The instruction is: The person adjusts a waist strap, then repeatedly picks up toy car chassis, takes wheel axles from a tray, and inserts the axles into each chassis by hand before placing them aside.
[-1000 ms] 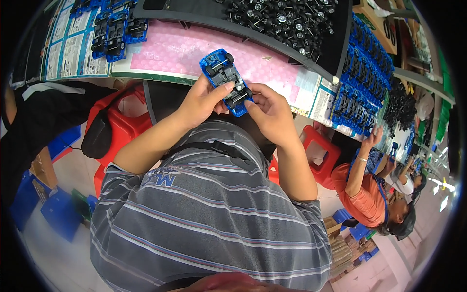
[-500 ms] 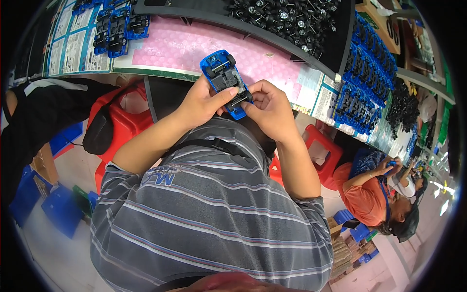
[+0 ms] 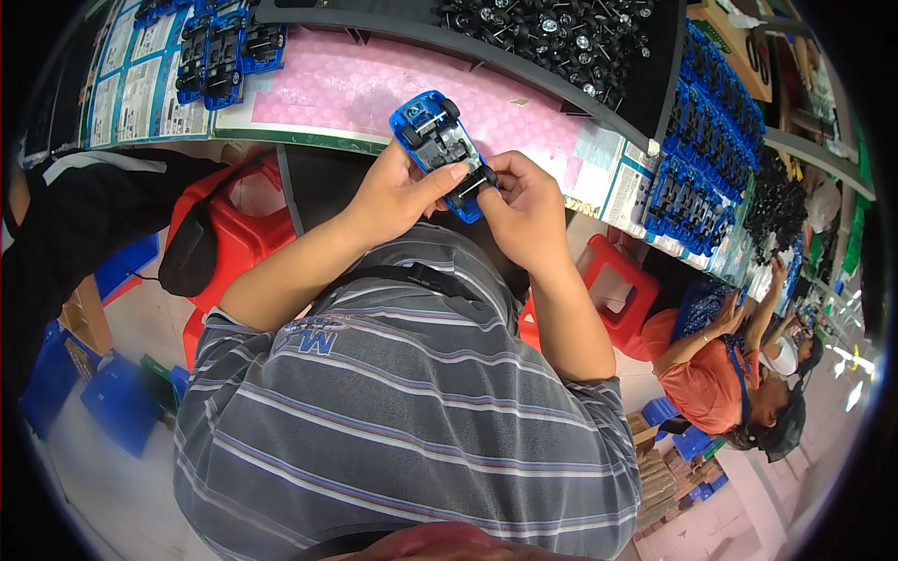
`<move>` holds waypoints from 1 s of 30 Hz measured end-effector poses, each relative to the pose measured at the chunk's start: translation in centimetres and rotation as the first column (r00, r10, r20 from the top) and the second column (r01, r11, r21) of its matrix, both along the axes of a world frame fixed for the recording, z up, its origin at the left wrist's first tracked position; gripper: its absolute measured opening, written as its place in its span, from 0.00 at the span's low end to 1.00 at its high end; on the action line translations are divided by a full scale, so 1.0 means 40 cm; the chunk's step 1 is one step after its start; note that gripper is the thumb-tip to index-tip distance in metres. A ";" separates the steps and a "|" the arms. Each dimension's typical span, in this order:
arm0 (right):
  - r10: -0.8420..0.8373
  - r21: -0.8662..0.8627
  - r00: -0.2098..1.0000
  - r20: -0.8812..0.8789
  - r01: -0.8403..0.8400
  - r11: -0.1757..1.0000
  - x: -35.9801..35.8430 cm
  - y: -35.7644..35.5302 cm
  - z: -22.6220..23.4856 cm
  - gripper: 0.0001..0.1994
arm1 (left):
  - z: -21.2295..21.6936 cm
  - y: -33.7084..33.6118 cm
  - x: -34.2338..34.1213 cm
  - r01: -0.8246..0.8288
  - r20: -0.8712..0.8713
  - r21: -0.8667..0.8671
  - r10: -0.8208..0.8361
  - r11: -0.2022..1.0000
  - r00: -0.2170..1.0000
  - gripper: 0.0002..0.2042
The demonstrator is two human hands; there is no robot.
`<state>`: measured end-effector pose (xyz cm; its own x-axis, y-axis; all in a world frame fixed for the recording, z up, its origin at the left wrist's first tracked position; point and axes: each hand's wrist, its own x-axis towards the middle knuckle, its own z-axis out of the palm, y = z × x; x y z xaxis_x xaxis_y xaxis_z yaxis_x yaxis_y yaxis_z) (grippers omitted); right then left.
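A blue toy car [image 3: 432, 131] is held tilted above my lap, its black underside with wheels and axles facing up. My left hand [image 3: 404, 192] is closed round the car's left side, thumb pressed on the underside. At the car's near end, my right hand [image 3: 524, 201] grips beside a wheel [image 3: 482, 178] and its axle, fingers and thumb bent against it. Part of the right fingers is hidden behind the car.
Beyond the pink bubble-wrap mat [image 3: 337, 79] stands a black tray [image 3: 421, 35] of loose wheel axles [image 3: 561, 47]. Upturned blue cars [image 3: 224, 56] lie at far left, with rows of blue cars [image 3: 692, 201] at right. Red stools [image 3: 617, 290] flank me; a co-worker in orange [image 3: 697, 374] sits right.
The toy car has shifted slightly up and right in my hands. My right fingers have moved a little at its near-end wheel. The co-worker's arms have lifted.
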<state>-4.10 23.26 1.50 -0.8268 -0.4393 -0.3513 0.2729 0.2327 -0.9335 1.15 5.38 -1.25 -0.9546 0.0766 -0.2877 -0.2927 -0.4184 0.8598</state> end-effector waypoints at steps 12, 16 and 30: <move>0.119 -0.006 0.989 0.089 -0.119 0.993 -0.011 -0.003 0.008 0.10 | -0.005 -0.012 0.004 -0.014 0.003 -0.023 0.014 1.000 1.000 0.18; 0.125 -0.051 0.983 0.137 -0.119 0.992 -0.008 0.000 0.003 0.10 | -0.009 -0.015 0.006 -0.033 -0.025 0.000 0.033 0.999 0.999 0.19; 0.029 0.008 0.995 -0.098 -0.028 1.000 0.002 -0.007 -0.020 0.06 | -0.006 -0.011 0.006 -0.009 0.007 -0.014 0.009 1.000 1.000 0.16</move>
<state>-4.01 22.97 0.69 -0.8446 -0.4613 -0.2718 0.1729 0.2455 -0.9539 1.40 4.95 -1.48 -0.9531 0.0642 -0.2959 -0.2956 -0.4090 0.8634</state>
